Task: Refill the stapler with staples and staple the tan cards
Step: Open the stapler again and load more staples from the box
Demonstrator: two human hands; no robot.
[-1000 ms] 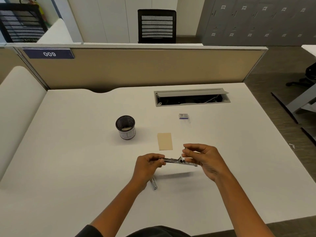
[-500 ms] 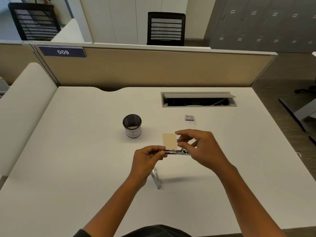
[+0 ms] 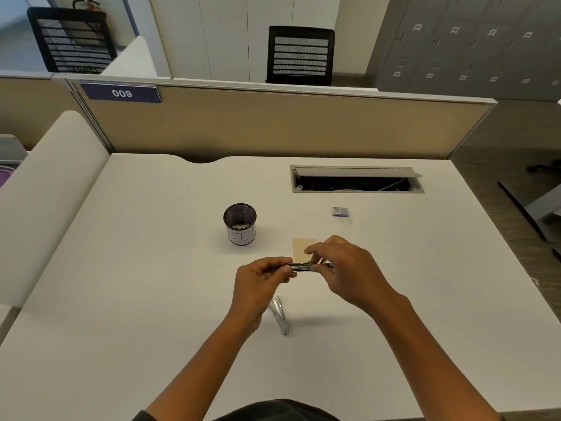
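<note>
A metal stapler [image 3: 302, 266] is held level above the white desk [image 3: 151, 268], swung open, with its lower arm [image 3: 280, 317] hanging down toward the desk. My left hand [image 3: 258, 284] grips the stapler's left end. My right hand [image 3: 343, 268] pinches at the stapler's top rail from the right; whether staples are between the fingers cannot be seen. The tan cards [image 3: 300, 249] lie flat just beyond the stapler, partly hidden by my right hand. A small staple box [image 3: 340, 211] rests farther back to the right.
A black mesh pen cup [image 3: 240, 223] stands left of the cards. An open cable hatch [image 3: 356, 179] is set into the desk's far right. A tan partition [image 3: 273, 126] closes the far edge; a white panel [image 3: 45, 192] borders the left.
My right hand has shifted left and forward over the stapler's top rail, now covering part of the tan cards. The left hand keeps its hold. The camera has tilted slightly.
</note>
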